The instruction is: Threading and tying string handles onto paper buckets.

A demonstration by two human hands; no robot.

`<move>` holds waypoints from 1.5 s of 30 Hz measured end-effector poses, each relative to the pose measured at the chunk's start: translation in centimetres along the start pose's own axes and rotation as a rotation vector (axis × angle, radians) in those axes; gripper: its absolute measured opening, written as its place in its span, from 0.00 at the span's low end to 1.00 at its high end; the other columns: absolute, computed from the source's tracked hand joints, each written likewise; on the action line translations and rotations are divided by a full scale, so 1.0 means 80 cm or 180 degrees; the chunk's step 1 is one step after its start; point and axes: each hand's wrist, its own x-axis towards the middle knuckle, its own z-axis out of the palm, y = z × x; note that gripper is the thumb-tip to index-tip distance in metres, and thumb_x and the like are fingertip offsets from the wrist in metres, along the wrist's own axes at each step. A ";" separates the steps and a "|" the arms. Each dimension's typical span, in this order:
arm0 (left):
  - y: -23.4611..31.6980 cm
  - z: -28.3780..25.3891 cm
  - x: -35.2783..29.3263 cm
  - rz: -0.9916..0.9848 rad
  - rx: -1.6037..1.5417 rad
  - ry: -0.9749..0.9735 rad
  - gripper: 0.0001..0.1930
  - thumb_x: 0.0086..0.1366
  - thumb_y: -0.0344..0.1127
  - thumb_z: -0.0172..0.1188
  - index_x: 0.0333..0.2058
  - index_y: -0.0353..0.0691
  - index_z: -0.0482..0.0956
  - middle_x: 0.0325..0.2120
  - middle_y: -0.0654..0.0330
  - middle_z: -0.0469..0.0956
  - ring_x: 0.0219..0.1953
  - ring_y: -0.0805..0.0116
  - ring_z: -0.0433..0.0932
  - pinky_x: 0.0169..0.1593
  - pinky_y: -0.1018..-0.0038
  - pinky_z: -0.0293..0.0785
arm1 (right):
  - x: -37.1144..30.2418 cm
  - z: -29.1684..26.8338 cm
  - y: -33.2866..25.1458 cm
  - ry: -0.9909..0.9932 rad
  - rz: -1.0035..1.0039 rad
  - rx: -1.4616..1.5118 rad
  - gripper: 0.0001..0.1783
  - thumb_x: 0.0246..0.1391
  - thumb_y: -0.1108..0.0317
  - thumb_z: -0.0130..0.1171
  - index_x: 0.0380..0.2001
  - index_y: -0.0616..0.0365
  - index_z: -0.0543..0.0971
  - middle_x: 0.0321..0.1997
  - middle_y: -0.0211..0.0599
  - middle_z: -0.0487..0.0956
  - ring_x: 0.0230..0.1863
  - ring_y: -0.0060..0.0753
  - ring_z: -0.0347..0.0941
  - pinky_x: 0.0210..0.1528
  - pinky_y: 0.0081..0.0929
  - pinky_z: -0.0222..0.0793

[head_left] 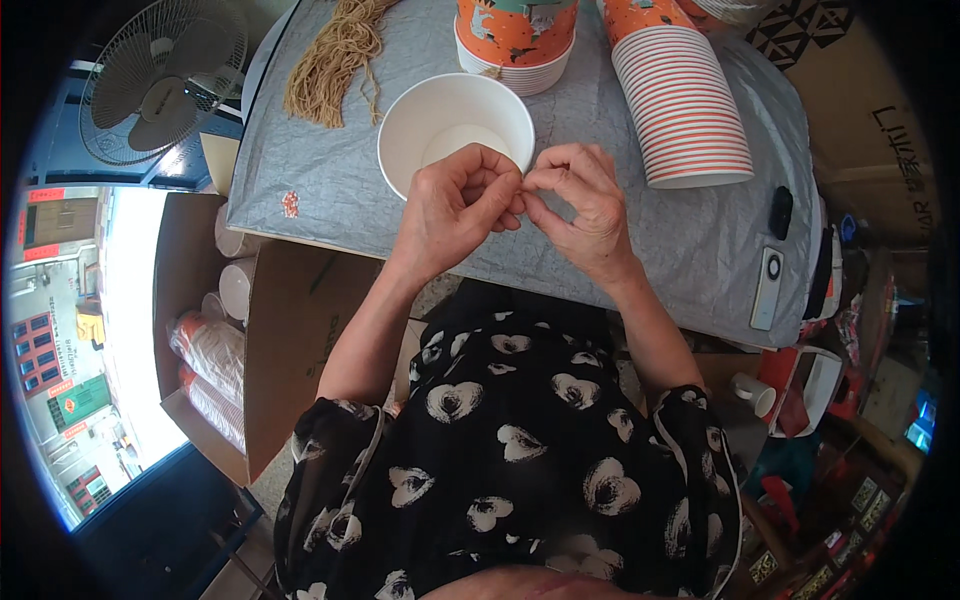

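Note:
A white paper cup [440, 115] stands open-mouthed on the grey table cover [330, 190]. My left hand [455, 205] and my right hand [575, 200] meet at its near rim, fingertips pinched together on the rim edge. Whatever small thing lies between the fingertips is hidden. A bundle of tan string [335, 60] lies to the left of the cup.
Stacks of orange-printed paper cups stand behind [515, 40] and lie to the right [680, 105]. A white remote [767, 288] and a black object [780, 212] sit near the right edge. A cardboard box [225, 340] with sleeved cups stands at left, a fan [160, 80] beyond.

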 end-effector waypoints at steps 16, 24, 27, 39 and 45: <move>-0.004 -0.003 -0.003 0.0031 -0.0008 0.0171 0.06 0.71 0.29 0.57 0.40 0.30 0.76 0.26 0.60 0.81 0.27 0.77 0.81 0.31 0.82 0.78 | -0.015 -0.022 -0.002 -0.0488 0.2148 0.1814 0.13 0.54 0.77 0.64 0.44 0.65 0.80 0.31 0.27 0.80 0.30 0.15 0.74 0.37 0.18 0.73; -0.008 -0.003 -0.006 0.0019 0.0040 0.0055 0.08 0.73 0.33 0.56 0.42 0.33 0.76 0.27 0.61 0.81 0.28 0.78 0.80 0.32 0.82 0.76 | -0.014 -0.030 -0.002 -0.0796 0.1801 0.2101 0.18 0.54 0.73 0.67 0.49 0.65 0.81 0.33 0.27 0.80 0.33 0.15 0.73 0.37 0.17 0.72; -0.006 -0.003 -0.007 0.0056 0.0011 0.0030 0.08 0.73 0.33 0.56 0.42 0.33 0.76 0.27 0.61 0.81 0.28 0.78 0.80 0.32 0.82 0.76 | -0.013 -0.030 -0.004 -0.1078 0.2228 0.1991 0.16 0.55 0.73 0.67 0.47 0.66 0.82 0.33 0.26 0.80 0.32 0.14 0.72 0.36 0.16 0.71; -0.016 -0.006 -0.015 0.0093 -0.0244 -0.0184 0.10 0.73 0.36 0.57 0.42 0.34 0.77 0.29 0.61 0.82 0.29 0.78 0.81 0.33 0.82 0.74 | -0.026 -0.011 -0.012 -0.0322 0.1905 0.1997 0.09 0.65 0.67 0.57 0.39 0.62 0.78 0.36 0.24 0.80 0.35 0.11 0.68 0.38 0.14 0.66; -0.010 -0.010 -0.016 0.0109 -0.0209 -0.0366 0.11 0.73 0.38 0.57 0.43 0.35 0.77 0.32 0.62 0.82 0.30 0.77 0.81 0.32 0.82 0.74 | -0.024 -0.003 -0.025 -0.0404 0.1741 0.1587 0.13 0.70 0.63 0.49 0.39 0.62 0.75 0.35 0.28 0.79 0.34 0.15 0.68 0.40 0.18 0.67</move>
